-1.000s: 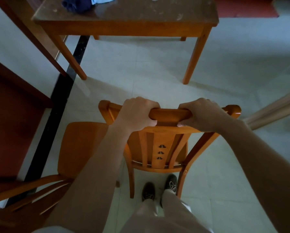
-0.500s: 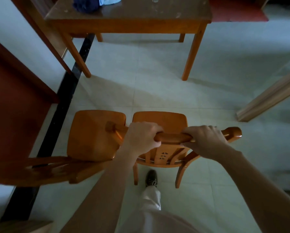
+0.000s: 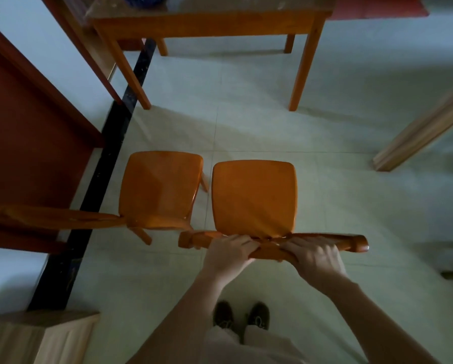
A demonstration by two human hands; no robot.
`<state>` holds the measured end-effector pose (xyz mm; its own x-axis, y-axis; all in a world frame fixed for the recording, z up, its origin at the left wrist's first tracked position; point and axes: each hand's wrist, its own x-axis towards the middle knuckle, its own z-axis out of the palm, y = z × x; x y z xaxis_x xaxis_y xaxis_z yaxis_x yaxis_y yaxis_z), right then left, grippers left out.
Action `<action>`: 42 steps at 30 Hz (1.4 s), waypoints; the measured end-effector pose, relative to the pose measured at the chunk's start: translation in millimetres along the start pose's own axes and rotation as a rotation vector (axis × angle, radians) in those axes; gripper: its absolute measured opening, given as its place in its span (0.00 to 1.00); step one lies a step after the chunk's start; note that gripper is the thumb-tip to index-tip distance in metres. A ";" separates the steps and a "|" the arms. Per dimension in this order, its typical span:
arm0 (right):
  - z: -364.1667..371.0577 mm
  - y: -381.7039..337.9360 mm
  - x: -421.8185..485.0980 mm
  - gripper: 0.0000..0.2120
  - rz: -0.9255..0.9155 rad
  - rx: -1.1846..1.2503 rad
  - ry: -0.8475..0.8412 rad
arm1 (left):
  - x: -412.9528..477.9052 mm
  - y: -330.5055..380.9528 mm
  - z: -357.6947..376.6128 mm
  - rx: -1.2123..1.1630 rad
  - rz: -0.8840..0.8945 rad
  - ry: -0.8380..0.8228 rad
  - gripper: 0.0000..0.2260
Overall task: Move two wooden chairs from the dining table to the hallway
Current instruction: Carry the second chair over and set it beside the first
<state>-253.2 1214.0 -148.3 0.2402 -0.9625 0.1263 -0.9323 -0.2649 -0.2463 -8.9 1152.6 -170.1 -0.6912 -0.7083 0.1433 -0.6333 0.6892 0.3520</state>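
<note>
Both hands are clamped on the top rail (image 3: 272,243) of the right-hand chair (image 3: 254,195): the left hand (image 3: 228,254) grips near the rail's middle-left, the right hand (image 3: 313,256) just right of centre, the two close together but not touching. The rail's long axis runs left to right across the body, square to the forearms, and the seat stretches straight ahead of the hands, away from the person. Neither hand looks clearly nearer; the hold is roughly even, which should keep the chair from swinging when moved.

The second chair (image 3: 159,190) stands just beside the first, ahead and to the left of the left hand, its seat edge close to the held seat with only a narrow gap showing. Its backrest (image 3: 57,218) points further left, toward the red-brown door panel (image 3: 23,132).

Ahead of both seats, well apart across bare tiled floor (image 3: 246,127), stands the dining surface (image 3: 209,19) on its four legs. Both chairs seem to be clear of it already, so this looks like a late stage of the task, perhaps the setting down.

Open room lies to the right of the right hand and behind the person's shoes (image 3: 241,315); a pale wooden frame (image 3: 425,127) angles in ahead-right. On the left it is tight, so any shift probably wants to go right or backward.
</note>
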 end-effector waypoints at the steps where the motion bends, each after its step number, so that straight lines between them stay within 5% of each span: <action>1: -1.6 -0.3 5.4 0.14 0.004 0.007 0.007 | 3.4 -4.4 -1.1 0.006 0.012 -0.002 0.08; 5: -3.2 -0.7 27.6 0.05 0.001 -0.017 -0.013 | 21.6 -22.1 -6.5 0.046 0.045 0.000 0.09; 27: 5.7 -15.8 116.4 0.04 0.216 -0.015 -0.186 | 78.7 -94.8 -29.9 0.094 -0.015 -0.073 0.10; 31: 5.5 -9.1 116.1 0.18 0.260 0.018 -0.239 | 76.7 -106.7 -38.2 0.043 -0.028 -0.180 0.20; 34: 3.7 7.0 106.4 0.36 0.303 -0.104 -0.244 | 65.1 -139.1 -59.5 0.243 -0.149 -0.280 0.34; 36: -0.7 16.0 102.1 0.39 0.349 -0.205 -0.345 | 61.5 -151.4 -70.5 0.302 -0.207 -0.412 0.35; 42: -6.6 10.9 109.2 0.11 0.492 -0.268 -0.306 | 73.9 -143.0 -76.2 0.383 -0.115 -0.434 0.14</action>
<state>-238.9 1106.4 -130.8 -0.2036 -0.9516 -0.2300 -0.9790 0.1978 0.0483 57.0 990.1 -139.4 -0.6391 -0.7100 -0.2957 -0.7372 0.6751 -0.0275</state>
